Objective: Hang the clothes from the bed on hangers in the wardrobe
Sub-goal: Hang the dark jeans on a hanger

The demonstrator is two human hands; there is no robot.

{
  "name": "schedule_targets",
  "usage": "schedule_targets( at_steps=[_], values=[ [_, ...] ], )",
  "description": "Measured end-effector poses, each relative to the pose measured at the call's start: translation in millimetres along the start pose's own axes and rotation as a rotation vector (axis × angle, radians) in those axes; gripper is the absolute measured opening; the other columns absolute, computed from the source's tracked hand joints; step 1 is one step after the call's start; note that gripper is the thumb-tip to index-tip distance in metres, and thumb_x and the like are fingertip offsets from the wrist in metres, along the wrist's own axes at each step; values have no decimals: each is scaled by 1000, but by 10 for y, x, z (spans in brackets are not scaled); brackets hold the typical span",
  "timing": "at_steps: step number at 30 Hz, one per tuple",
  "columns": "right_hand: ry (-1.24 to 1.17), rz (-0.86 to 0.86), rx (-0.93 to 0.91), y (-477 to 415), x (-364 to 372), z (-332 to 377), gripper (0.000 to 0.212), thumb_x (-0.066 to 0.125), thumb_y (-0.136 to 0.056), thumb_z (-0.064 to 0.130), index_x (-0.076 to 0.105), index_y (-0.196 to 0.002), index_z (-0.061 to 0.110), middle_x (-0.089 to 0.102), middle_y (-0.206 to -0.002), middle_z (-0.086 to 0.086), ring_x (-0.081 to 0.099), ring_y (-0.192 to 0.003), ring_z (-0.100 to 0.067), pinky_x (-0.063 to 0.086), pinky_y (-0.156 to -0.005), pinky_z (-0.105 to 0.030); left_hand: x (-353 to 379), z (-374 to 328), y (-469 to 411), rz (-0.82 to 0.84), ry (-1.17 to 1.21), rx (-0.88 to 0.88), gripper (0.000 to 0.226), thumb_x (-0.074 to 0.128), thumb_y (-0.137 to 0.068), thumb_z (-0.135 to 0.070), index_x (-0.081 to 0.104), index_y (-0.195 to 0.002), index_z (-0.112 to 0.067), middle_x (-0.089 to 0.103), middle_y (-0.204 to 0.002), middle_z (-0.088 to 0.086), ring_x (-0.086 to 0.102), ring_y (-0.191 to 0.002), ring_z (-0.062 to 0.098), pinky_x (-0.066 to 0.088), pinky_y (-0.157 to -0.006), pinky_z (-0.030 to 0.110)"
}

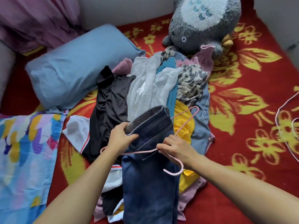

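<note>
2 grips: L hand (123, 137) jeans (148, 183), R hand (176, 148) hanger (173, 174)

Readable text: we found none anywhere.
Dark jeans (148, 183): we read no label or brand.
Plush toy (202, 29): we saw blue crescent marks only, no letters.
Bedspread (242, 78): we saw flower patterns, no writing.

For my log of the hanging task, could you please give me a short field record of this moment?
left hand: grips the waistband of the dark blue denim jeans
right hand: holds the thin pink wire hanger near its hook
jeans: passed through the hanger
beneath: mixed clothes pile on the red floral bedspread
nearby: light blue pillow, grey plush toy
</note>
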State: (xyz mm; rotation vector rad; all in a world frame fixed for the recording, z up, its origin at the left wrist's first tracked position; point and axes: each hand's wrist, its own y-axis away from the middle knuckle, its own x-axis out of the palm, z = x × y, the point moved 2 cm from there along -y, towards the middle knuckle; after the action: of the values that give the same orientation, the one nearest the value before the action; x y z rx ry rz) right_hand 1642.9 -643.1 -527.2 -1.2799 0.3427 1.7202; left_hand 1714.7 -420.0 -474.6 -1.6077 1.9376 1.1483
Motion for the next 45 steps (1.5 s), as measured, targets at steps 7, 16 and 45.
schedule_targets(
  at_steps=[7,16,45],
  values=[
    [124,-26,63,40,-142,-26,20,48,-99,36,66,-97,26,56,-75,1,54,-72,-23,43,-60,-33,-408,-553,17,-90,92,321,7,74,-77,-9,72,-81,-15,69,-72,-5,58,-66,2,45,-66,21],
    [10,216,107,264,211,700,20,47,-90,48,60,-85,33,52,-59,7,58,-53,-12,33,-39,-24,-1312,-788,-246,-332,189,319,12,72,-77,-14,72,-83,-24,68,-74,-4,59,-71,10,49,-73,28],
    [-380,241,184,-817,-1839,3018,49,59,-93,40,47,-50,21,41,-44,8,36,-45,-6,30,-52,-30,-1868,1371,3279,-262,276,-390,4,63,-88,-2,62,-84,-2,57,-61,13,52,-44,16,37,-35,12]
  ],
)
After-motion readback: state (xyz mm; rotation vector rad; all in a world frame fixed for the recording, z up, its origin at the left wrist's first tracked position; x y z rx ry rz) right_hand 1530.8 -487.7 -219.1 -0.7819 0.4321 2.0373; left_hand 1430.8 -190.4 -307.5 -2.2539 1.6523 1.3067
